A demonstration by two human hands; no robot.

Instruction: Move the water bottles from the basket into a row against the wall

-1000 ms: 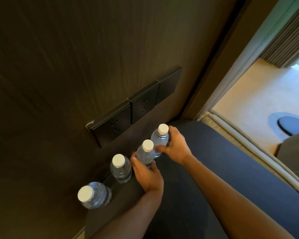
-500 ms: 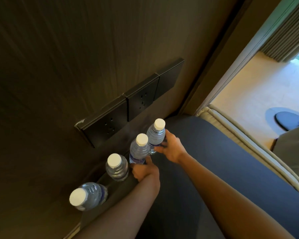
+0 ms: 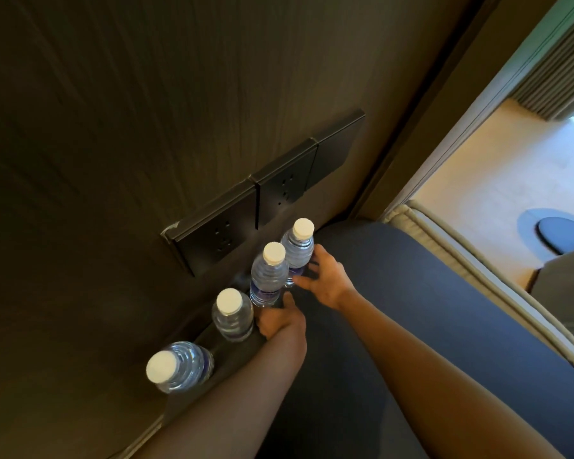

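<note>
Since the earlier frame both hands have slid lower on their bottles. Head view: four bottles stand in a row by the wall. Left hand clasps the third bottle at its base; right hand has fingers spread, touching the fourth bottle. Step looks like final aligning; next, let go. Sockets sit above; no basket visible.

4 bottles stand in a row on the surface against the wall, below the sockets.

Bottles clear plastic, ribbed; wall matt woodgrain.
</note>
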